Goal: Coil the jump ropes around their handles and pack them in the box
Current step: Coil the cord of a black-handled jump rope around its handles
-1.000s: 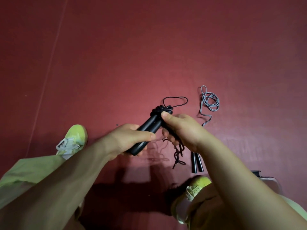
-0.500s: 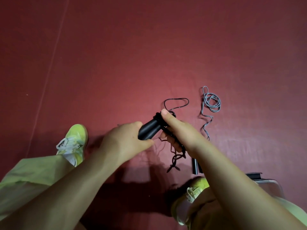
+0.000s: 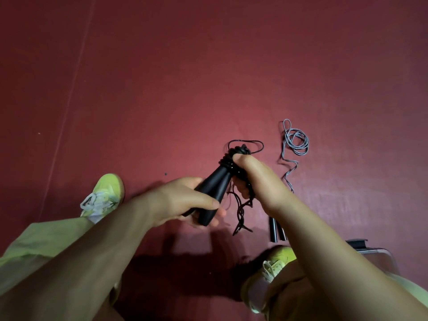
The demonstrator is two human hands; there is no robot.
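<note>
- Dark red floor [image 3: 208, 77] fills the view.
- Left hand [image 3: 183, 202] clasps the paired black handles [image 3: 213, 193] mid-air; right hand [image 3: 257, 181] pinches the black cord [image 3: 240, 209] against the wraps.
- Cord looks light, limp and springy, so best pinned at the handle tops.
- Two ropes: this one, plus a grey rope [image 3: 296, 142] on the floor with dark handles [image 3: 275, 230].
- Box [image 3: 375, 253], one, lower right.

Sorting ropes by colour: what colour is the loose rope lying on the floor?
Grey, with a faint speckle; the loose rope shows in the head view, the only one.
</note>
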